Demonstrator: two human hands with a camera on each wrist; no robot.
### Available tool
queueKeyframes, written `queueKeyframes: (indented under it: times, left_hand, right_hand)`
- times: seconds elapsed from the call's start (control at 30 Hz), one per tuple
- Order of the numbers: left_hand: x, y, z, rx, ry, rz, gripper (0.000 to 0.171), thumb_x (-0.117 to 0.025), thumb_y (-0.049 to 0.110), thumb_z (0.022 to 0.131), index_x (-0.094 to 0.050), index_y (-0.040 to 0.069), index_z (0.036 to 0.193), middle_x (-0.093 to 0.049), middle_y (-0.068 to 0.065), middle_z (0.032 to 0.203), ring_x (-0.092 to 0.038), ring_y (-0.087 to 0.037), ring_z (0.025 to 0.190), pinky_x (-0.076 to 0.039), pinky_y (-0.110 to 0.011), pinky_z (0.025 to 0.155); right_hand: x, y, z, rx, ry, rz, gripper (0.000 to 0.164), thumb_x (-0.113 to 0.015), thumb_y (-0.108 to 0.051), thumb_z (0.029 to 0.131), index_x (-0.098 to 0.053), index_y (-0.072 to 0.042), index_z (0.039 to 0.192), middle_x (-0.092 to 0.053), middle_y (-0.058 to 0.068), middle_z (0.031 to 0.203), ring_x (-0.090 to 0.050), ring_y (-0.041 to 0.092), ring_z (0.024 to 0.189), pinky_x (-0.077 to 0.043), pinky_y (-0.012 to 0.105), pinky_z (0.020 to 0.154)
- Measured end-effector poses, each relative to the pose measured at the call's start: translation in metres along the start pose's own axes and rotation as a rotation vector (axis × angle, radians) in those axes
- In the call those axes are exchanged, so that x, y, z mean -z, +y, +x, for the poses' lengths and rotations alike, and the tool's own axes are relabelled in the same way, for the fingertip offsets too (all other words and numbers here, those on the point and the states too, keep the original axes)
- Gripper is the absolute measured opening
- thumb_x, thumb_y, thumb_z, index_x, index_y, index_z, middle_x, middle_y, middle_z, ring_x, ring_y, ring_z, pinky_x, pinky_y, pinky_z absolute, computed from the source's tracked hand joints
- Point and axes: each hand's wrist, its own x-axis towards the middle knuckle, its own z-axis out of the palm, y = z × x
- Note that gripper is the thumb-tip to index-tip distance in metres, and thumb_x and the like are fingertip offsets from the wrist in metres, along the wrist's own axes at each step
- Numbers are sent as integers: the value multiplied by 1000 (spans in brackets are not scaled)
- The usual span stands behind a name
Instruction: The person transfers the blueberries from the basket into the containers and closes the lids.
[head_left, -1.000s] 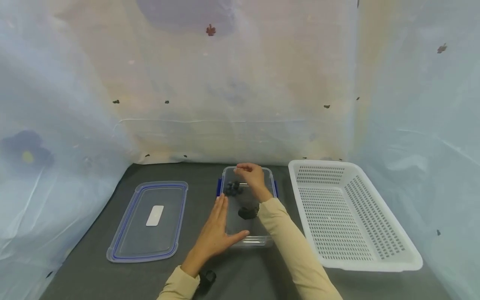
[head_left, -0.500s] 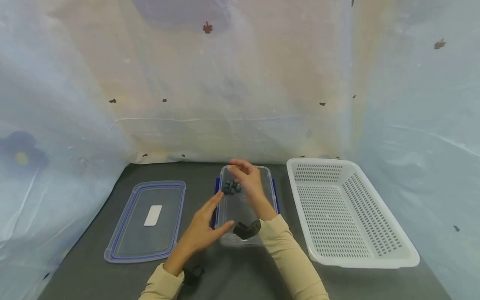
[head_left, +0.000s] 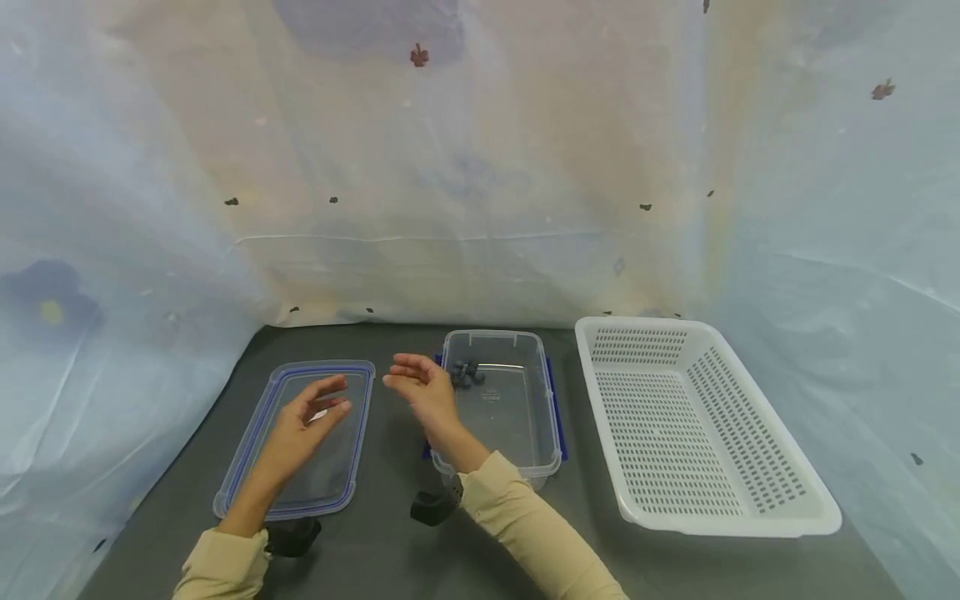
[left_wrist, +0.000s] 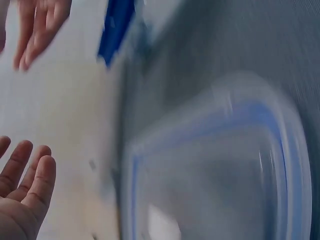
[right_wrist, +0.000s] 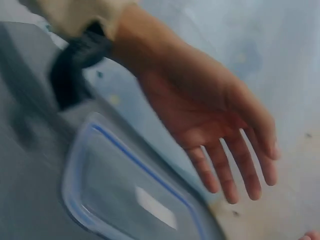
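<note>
My left hand (head_left: 291, 437) hovers over the clear, blue-edged lid (head_left: 335, 467), fingers loosely bent and nothing in them. A white label shows on that lid, partly behind the hand. My right hand (head_left: 433, 402) is in the air at the left side of a clear plastic container (head_left: 510, 417); its fingers are spread and empty in the right wrist view. Inside the container, at its far left corner, lies a small cluster of dark, round blueberry-like pieces (head_left: 467, 374). Blue clips (head_left: 556, 408) hang along the container's sides.
A white slotted plastic basket (head_left: 667, 442) stands on the right of the dark grey tabletop (head_left: 390, 550). Pale printed sheeting (head_left: 480, 167) rises behind the table and along both sides. Black wrist-worn devices (head_left: 437, 503) sit under both wrists.
Both hands have moved left, away from the container. The left one went from the container's side to above the lid; the right one from over the container to its left edge.
</note>
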Motion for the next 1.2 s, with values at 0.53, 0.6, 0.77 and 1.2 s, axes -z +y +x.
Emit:
queueKeyframes:
  times: [0.53,0.6,0.77,1.2]
  left_hand:
    - [92,-55,-14,406,-48,399,60,-55,29,100,-37,-14,137,-35,-41,136,-39,-56,120,-39,-63,92]
    - [94,-57,-14,434,-83,387,60,-56,26,100,-35,-16,137,-32,-43,137,-36,-57,122,-37,-64,94]
    - [97,-63,-13,508,-138,308,60,-54,23,100,-31,-18,137,-26,-46,138,-28,-58,127,-34,-64,97]
    - [105,-73,-17,543,-217,111,54,-52,13,100,-30,-19,138,-24,-47,139,-32,-57,126,-41,-63,92]
  right_hand:
    - [-57,70,-7,-134,108,-243,42,-77,-4,76,-65,-5,117,-63,12,118,-58,29,107,-49,37,88]
    - [-56,75,-5,-165,105,-241,44,-76,-3,77,-64,-4,120,-61,14,120,-56,30,109,-49,39,89]
    - [-52,83,-4,-208,96,-274,46,-75,-2,79,-62,-4,123,-60,12,116,-56,27,107,-51,38,84]
    - [-56,82,-4,-197,79,-408,51,-59,13,76,-64,-4,123,-63,8,115,-56,19,98,-48,31,82]
